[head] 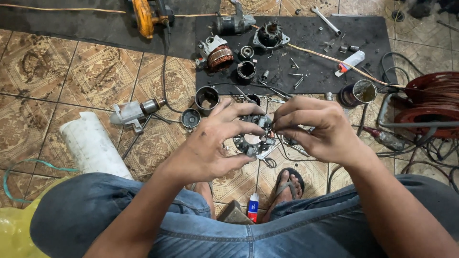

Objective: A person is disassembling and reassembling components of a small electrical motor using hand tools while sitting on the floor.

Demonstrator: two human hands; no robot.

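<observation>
Left hand [210, 143] grips the round metal part [253, 136] to steady it; right hand [311, 129] pinches, maybe, a small bit on top.

Small red, white and blue labelled tube [253, 207] at six o'clock, on tile between feet. White tube with red cap [349, 62] at two o'clock, lying on black mat [373, 33].

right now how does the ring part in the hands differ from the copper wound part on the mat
The ring part is held up between the left hand and right hand; the copper wound part lies untouched on the black mat. The ring part is grey and open-centred; the copper wound part shows orange windings. Both look like metal motor pieces.
</observation>
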